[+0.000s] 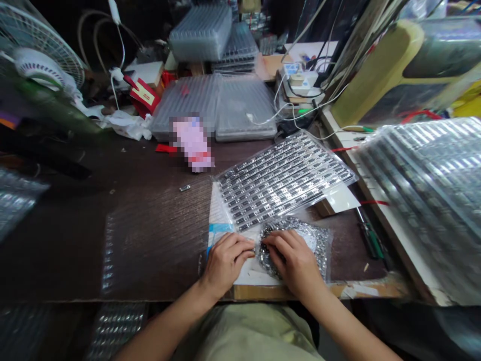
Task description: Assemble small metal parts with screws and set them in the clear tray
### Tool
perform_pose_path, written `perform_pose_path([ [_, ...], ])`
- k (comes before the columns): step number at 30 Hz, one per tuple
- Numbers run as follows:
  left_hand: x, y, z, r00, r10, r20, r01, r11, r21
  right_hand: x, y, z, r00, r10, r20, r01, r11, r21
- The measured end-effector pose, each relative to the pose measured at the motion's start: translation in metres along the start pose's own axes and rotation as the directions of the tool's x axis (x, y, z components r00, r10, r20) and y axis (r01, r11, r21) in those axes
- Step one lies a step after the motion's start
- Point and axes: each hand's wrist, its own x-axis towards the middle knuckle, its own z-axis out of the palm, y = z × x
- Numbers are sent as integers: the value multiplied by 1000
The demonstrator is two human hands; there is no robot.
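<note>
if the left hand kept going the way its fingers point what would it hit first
The left hand would meet the heap of small metal parts first, inside a clear plastic bag. Its fingertips look at or very near the heap's edge, though depth is hard to judge.

At two o'clock, a clear plastic blister tray (287,183) is shining with a glossy finish, its bright metal connectors (263,193) gleaming through it, while silvery metal parts (278,248) are glinting at six o'clock inside a crinkly clear plastic bag (321,250). A white paper sheet (246,273) is looking smooth and matt beneath them, the dark wood-grain tabletop (150,235) is showing a low sheen, and stacked plastic trays (244,108) are catching a dull shine at twelve o'clock
</note>
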Motion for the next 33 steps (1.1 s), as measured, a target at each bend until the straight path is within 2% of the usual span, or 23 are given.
perform_pose_path([
  [3,7,-5,-10,998,-13,-54,12,1000,-19,1,-4,1,1000,-3,-19,4,1000,21],
  [7,30,-17,-43,973,-102,-207,109,994,25,4,-9,5,1000,2,-7,-2,999,39],
  [9,36,-17,-52,973,-103,-207,108,994,13,5,-9,6,1000,19,-2,-19,999,30],
  [11,33,-12,-48,988,-78,-133,76,997,-21,5,-8,5,999,37,-15,-37,999,14],
  [13,24,-4,-34,997,-51,-50,49,998,-45,5,-7,4,998,47,-37,-47,999,3],
  [16,9,2,-10,999,-40,-24,39,999,-21,4,-5,2,997,52,-56,-52,999,-6],
  [18,4,1,-2,999,-35,-17,35,999,10,3,-4,3,997,58,-57,-58,998,-7],
  [33,3,-5,-2,1000,-9,-15,10,999,46,0,-1,7,997,56,-46,-56,998,16],
])
